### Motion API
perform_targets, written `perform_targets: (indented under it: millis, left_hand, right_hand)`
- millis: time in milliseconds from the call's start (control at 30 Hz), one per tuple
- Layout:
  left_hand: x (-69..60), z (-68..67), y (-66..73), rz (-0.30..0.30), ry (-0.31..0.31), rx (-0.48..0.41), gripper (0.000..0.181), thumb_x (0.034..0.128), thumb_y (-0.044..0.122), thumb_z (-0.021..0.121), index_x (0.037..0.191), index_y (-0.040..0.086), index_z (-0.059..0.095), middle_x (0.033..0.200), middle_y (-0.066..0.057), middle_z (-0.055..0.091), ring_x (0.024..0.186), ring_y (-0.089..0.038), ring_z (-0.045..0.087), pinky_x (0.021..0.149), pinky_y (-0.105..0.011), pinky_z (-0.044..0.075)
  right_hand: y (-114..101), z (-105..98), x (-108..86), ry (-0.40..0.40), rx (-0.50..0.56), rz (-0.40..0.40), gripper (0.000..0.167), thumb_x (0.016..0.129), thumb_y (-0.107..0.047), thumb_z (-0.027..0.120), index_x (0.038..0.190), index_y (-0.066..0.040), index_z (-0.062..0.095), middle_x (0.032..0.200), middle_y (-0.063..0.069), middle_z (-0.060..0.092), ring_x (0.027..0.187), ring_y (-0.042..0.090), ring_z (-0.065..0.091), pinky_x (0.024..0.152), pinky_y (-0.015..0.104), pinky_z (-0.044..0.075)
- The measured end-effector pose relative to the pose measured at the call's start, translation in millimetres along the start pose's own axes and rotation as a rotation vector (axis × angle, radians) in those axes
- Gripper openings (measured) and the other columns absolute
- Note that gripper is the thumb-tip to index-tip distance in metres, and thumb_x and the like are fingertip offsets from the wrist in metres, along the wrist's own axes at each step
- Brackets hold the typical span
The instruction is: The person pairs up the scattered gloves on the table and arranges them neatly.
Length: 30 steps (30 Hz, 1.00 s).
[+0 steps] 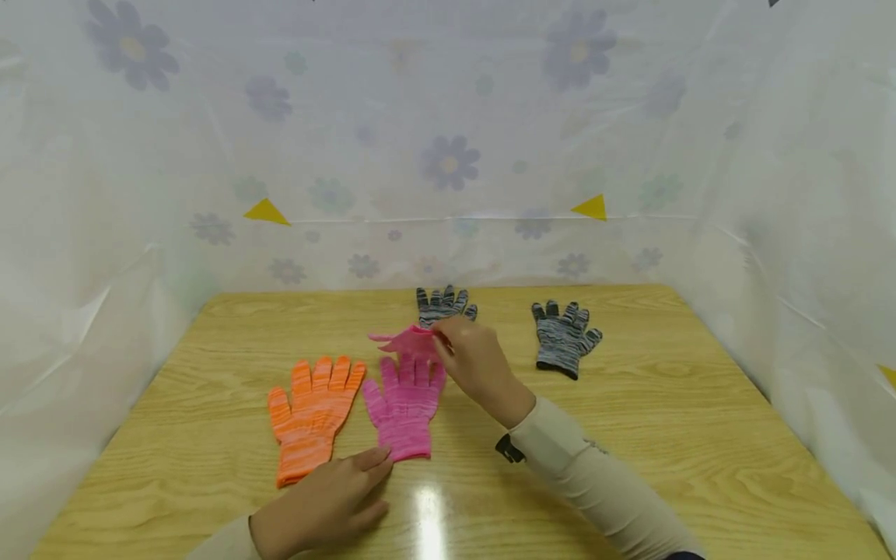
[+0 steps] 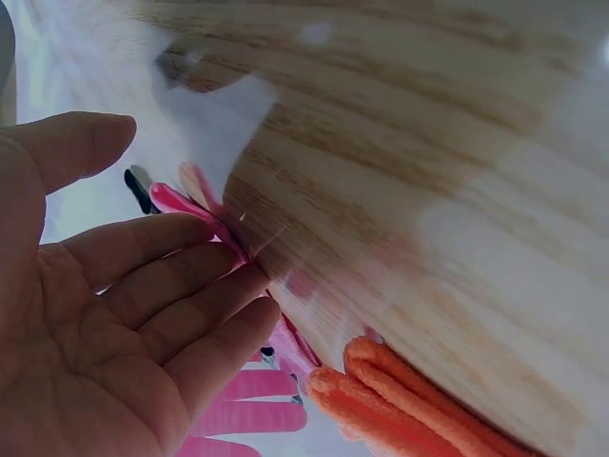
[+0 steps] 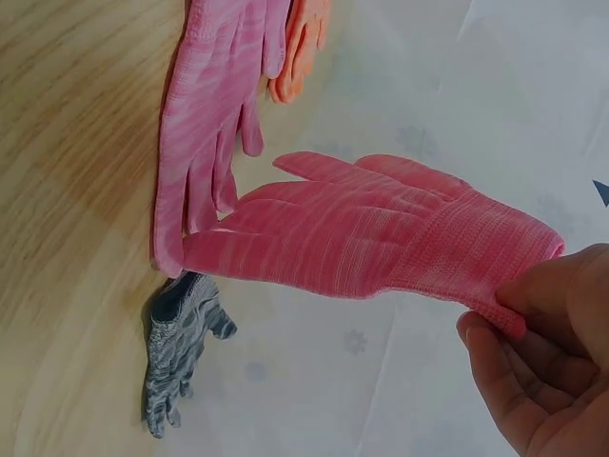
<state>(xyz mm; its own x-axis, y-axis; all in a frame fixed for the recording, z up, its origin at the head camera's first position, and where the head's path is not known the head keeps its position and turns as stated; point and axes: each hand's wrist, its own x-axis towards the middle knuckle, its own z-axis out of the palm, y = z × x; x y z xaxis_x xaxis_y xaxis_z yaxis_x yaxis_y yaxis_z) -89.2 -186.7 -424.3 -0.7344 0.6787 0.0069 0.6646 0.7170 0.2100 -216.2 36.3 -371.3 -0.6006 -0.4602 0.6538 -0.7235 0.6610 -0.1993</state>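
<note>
My right hand pinches a pink knit glove by the edge of its cuff, holding it up off the table. Its glove fingers point left and hang over another pink glove, which lies flat with its cuff toward me. At that cuff, my left hand rests with fingers extended, the fingertips touching the edge. In the left wrist view, the left palm and straight fingers show nothing held. Just left of the flat pink glove lies an orange glove, its cuff close to my left hand.
Behind the raised glove lies a grey-and-black striped glove, partly hidden. A second striped glove lies to the right. The wooden table is enclosed by white flowered sheeting at the back and sides.
</note>
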Motion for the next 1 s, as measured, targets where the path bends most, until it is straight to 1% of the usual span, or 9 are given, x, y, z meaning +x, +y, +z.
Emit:
perform_targets:
  millis: [67,167,333,433,567,667,733,833,1000]
  left_hand:
    - [-0.1,0.0,0.2,0.001,0.002,0.003,0.051,0.0917,0.034,0.061,0.129,-0.001,0.059,0.133,-0.015,0.057,0.109,-0.027,0.063,0.083,-0.038,0.056]
    - [-0.9,0.4,0.0,0.013,0.014,0.014,0.051,0.0916,0.035,0.061,0.128,-0.001,0.059,0.131,-0.015,0.058,0.107,-0.027,0.064,0.081,-0.037,0.056]
    - [-1.6,0.9,-0.7,0.028,0.03,0.022,0.05,0.0916,0.033,0.062,0.127,-0.002,0.06,0.131,-0.015,0.058,0.106,-0.026,0.065,0.08,-0.036,0.056]
    - [-1.6,1.3,-0.9,0.025,0.027,0.019,0.049,0.0916,0.032,0.062,0.127,-0.002,0.059,0.131,-0.014,0.058,0.105,-0.026,0.065,0.081,-0.036,0.056]
    - [-1.8,1.8,-1.4,0.022,0.028,0.019,0.049,0.0918,0.033,0.061,0.127,-0.001,0.06,0.129,-0.012,0.059,0.102,-0.025,0.066,0.079,-0.035,0.057]
    - [-2.1,2.1,-1.5,0.025,0.038,0.018,0.048,0.0917,0.033,0.061,0.126,0.0,0.06,0.127,-0.011,0.061,0.099,-0.024,0.067,0.076,-0.035,0.057]
    - [-2.4,2.0,-1.6,0.024,0.042,0.018,0.048,0.0914,0.034,0.062,0.126,0.0,0.061,0.126,-0.012,0.061,0.099,-0.024,0.067,0.076,-0.035,0.057]
    - [-2.4,1.7,-1.2,0.02,0.042,0.017,0.049,0.0908,0.034,0.062,0.126,0.0,0.06,0.127,-0.011,0.06,0.101,-0.024,0.066,0.077,-0.035,0.057]
    - [-1.0,0.6,-0.6,-0.003,0.017,0.009,0.051,0.0902,0.034,0.063,0.128,0.0,0.059,0.129,-0.012,0.059,0.107,-0.025,0.064,0.083,-0.038,0.055]
  right_hand:
    - [-2.9,1.5,-2.7,-0.015,0.008,-0.007,0.01,0.088,-0.004,0.065,0.096,-0.004,0.071,0.084,0.007,0.07,0.068,0.013,0.064,0.058,0.022,0.052]
    - [-7.8,5.2,-10.0,-0.041,0.029,-0.044,0.01,0.087,-0.003,0.066,0.096,-0.003,0.071,0.086,0.006,0.07,0.07,0.013,0.065,0.06,0.022,0.053]
    - [-15.4,14.1,-24.3,-0.067,0.042,-0.133,0.005,0.086,-0.001,0.066,0.089,-0.004,0.069,0.077,0.002,0.065,0.065,0.012,0.06,0.058,0.02,0.051]
    - [-19.9,18.0,-31.8,-0.103,0.015,-0.169,0.003,0.087,-0.004,0.066,0.086,-0.006,0.069,0.074,0.0,0.063,0.063,0.01,0.056,0.057,0.019,0.049]
    - [-26.1,20.6,-40.1,-0.232,-0.004,-0.17,0.004,0.089,-0.011,0.067,0.089,-0.009,0.07,0.076,-0.001,0.065,0.064,0.009,0.058,0.059,0.018,0.049]
    - [-31.5,19.8,-44.2,-0.348,0.035,-0.129,0.005,0.088,-0.013,0.069,0.092,-0.011,0.071,0.08,-0.001,0.067,0.067,0.009,0.061,0.061,0.016,0.05]
    - [-34.1,19.4,-46.0,-0.407,0.064,-0.105,0.006,0.087,-0.012,0.07,0.093,-0.011,0.071,0.082,-0.001,0.068,0.071,0.01,0.063,0.064,0.016,0.051]
    - [-36.7,18.9,-48.6,-0.474,0.082,-0.088,0.007,0.086,-0.013,0.07,0.092,-0.012,0.071,0.083,-0.001,0.068,0.072,0.01,0.063,0.065,0.016,0.05]
    - [-37.3,20.9,-54.1,-0.552,0.08,-0.094,0.007,0.086,-0.014,0.07,0.092,-0.012,0.07,0.084,-0.001,0.067,0.074,0.01,0.062,0.066,0.017,0.049]
